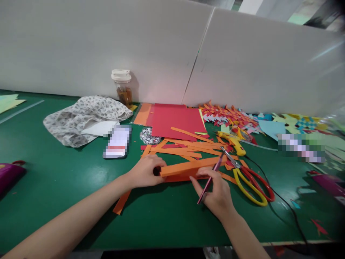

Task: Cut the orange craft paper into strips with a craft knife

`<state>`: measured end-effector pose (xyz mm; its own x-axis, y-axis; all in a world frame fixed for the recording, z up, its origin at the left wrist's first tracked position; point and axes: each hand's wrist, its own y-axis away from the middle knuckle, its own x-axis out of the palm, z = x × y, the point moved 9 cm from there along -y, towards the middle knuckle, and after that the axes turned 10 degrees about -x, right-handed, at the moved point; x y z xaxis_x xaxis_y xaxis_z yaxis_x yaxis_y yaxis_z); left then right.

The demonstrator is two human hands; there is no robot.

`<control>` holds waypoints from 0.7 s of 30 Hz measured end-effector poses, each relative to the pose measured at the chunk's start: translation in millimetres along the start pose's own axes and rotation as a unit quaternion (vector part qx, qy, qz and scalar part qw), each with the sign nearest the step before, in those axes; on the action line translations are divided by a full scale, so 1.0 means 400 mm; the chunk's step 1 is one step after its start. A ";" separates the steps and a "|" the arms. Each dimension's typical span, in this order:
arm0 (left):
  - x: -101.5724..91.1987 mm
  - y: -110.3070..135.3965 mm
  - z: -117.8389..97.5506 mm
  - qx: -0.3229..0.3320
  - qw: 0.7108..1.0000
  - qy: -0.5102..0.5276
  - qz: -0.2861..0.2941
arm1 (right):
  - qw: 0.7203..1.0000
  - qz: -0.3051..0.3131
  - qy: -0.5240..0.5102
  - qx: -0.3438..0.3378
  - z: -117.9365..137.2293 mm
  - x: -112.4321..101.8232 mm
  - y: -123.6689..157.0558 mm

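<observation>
My left hand (147, 171) is closed on the left end of a folded orange paper strip (183, 169), held a little above the green table. A slim purple pen-like tool (208, 185) lies across my right hand (218, 194), tilted with its dark tip up and away; its exact kind is unclear. The thumb and fingertips of that hand are at the near side of the folded strip. Loose orange paper strips (185, 148) are scattered just beyond both hands. Right of my right hand lie scissors (252, 183) with red and yellow handles, blades pointing away.
Red paper sheets (178, 120) lie behind the strips. A yellow glue gun (233, 142) trails a black cord. Folded paper pieces (229, 115) pile up at the back right. On the left are a phone (118, 142), a patterned cloth (81, 120) and a lidded cup (122, 88).
</observation>
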<state>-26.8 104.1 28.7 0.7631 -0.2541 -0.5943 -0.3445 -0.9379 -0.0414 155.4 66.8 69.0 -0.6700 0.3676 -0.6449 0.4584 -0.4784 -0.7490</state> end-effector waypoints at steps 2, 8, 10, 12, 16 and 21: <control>0.008 -0.002 -0.001 0.003 0.998 -0.067 0.005 | 0.998 0.059 -0.001 0.005 0.002 0.024 0.007; 0.023 0.002 -0.019 0.069 0.994 -0.084 0.030 | 0.987 0.158 0.005 -0.031 0.044 0.070 0.006; 0.025 0.002 -0.020 0.083 0.992 -0.086 0.033 | 0.985 0.168 -0.030 -0.033 0.056 0.071 -0.001; 0.023 0.002 -0.022 0.092 0.992 -0.087 0.030 | 0.983 0.146 -0.104 -0.025 0.064 0.054 -0.011; 0.021 -0.003 -0.014 0.066 0.994 -0.078 0.040 | 0.965 0.058 -0.253 0.031 0.057 -0.007 -0.030; 0.016 -0.008 -0.004 0.029 0.998 -0.034 0.051 | 0.936 -0.017 -0.325 0.135 0.033 -0.046 -0.024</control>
<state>-19.7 105.1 26.4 0.6845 -0.3291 -0.6505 -0.4505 -0.8925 -0.0225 155.5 54.2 90.1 -0.9355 -0.1335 -0.3271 0.3244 -0.6915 -0.6454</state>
